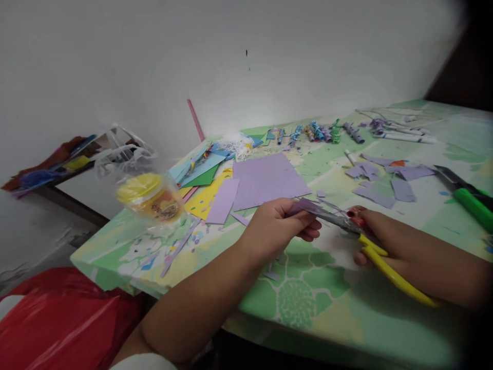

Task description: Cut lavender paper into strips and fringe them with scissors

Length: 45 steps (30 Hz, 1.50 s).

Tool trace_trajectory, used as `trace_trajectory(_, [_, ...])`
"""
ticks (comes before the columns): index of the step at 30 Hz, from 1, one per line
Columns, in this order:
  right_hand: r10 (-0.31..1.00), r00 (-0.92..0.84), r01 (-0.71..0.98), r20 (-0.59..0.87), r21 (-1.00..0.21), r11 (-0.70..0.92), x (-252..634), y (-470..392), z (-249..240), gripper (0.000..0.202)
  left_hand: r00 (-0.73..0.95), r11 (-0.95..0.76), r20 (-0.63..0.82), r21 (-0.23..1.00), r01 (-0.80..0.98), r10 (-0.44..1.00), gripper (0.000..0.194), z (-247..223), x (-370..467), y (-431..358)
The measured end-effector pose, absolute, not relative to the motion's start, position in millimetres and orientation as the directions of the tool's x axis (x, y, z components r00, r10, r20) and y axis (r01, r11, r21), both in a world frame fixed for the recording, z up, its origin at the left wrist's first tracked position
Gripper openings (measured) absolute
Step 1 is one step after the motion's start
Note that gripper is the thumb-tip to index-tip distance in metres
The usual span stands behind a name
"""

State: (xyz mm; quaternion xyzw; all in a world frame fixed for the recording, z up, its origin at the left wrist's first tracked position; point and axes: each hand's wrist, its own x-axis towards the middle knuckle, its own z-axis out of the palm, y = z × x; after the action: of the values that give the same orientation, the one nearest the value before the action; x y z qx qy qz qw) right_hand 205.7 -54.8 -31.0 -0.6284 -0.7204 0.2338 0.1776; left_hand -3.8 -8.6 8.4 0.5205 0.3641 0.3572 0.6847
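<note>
The rectangular table with a green, white and yellow patterned cloth (pixel 331 324) serves as the work surface. The large, flat, light-purple paper sheet (pixel 269 180) lies on it, beyond the hands. The steel scissors with yellow plastic handles (pixel 400 280) are above the cloth, blades pointing toward the left hand (pixel 265 231). That hand pinches the small, dark-purple paper piece (pixel 298 207) between thumb and fingers, at the near side of the sheet. The right hand (pixel 400 246) is curled around the handles; exact finger placement in the loops cannot be told. The blades meet the piece at its right end; how far they are open cannot be told.

For a clean cut, in judgement:
- Keep the piece taut and level, with the left thumb clear of the blade line.
- Set the paper deep between the blades, near the pivot, and close with short, even strokes.
- Turn the paper, not the wrist, to correct direction.
- Stop each stroke before the tips reach the fingertips.

Markings: the yellow-lidded plastic tub in a clear bag (pixel 144 190) carries dark print on its side, too blurred to read. No brand is legible on the scissors.
</note>
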Motion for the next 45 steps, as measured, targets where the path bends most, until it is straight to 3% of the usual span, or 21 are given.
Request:
trace_trajectory(20, [0.99,-0.089,0.856,-0.114,-0.516,0.017,213.3,-52.7,-31.2,0.043,0.387,0.115,-0.073,0.99,-0.086,0.919,0.017,5.0,-5.3,-7.1])
trace_trajectory(26, [0.988,-0.081,0.859,-0.132,-0.512,0.002,210.0,-52.9,-29.6,0.048,0.433,0.222,-0.18,0.974,-0.048,0.883,0.016,8.4,-1.4,-8.4])
trace_trajectory(45, [0.983,-0.171,0.818,-0.06,-0.565,0.108,207.7,-59.8,-28.0,0.04,0.413,0.098,-0.115,0.993,0.063,0.904,0.007,8.9,-4.3,-14.2])
